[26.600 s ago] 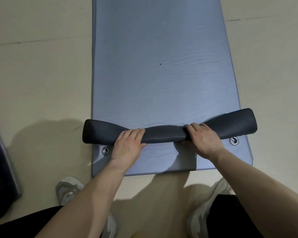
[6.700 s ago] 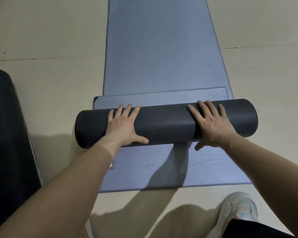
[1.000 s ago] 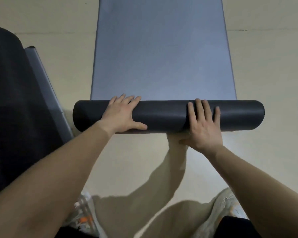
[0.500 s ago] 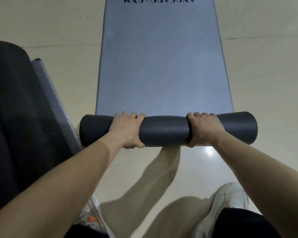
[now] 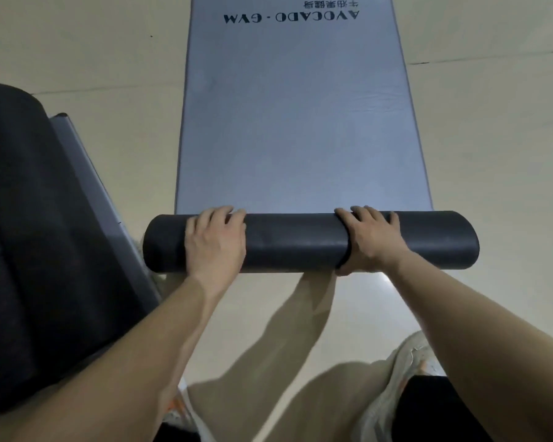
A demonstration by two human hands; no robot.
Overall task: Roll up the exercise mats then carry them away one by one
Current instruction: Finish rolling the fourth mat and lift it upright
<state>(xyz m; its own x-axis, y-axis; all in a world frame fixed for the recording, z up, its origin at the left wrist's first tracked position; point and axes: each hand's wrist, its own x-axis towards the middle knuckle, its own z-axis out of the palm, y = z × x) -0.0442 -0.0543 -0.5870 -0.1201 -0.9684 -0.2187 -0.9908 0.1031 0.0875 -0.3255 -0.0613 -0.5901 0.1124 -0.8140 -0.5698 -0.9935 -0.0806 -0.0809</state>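
A blue-grey exercise mat (image 5: 297, 122) lies flat on the floor and runs away from me, with dark upside-down lettering near its far end. Its near part is wound into a thick dark roll (image 5: 294, 242) lying across the view. My left hand (image 5: 216, 242) lies over the roll left of centre, fingers curled over the top. My right hand (image 5: 369, 239) wraps the roll right of centre, thumb underneath.
A second dark mat (image 5: 39, 237) with a grey edge lies along the left side, close to the roll's left end. My light sneakers (image 5: 393, 387) stand on the beige floor (image 5: 492, 154) just behind the roll. Open floor stretches to the right.
The roll has advanced farther along the mat and grown a little thicker. My hands have shifted their hold on top of it, and the printed lettering has come further into view.
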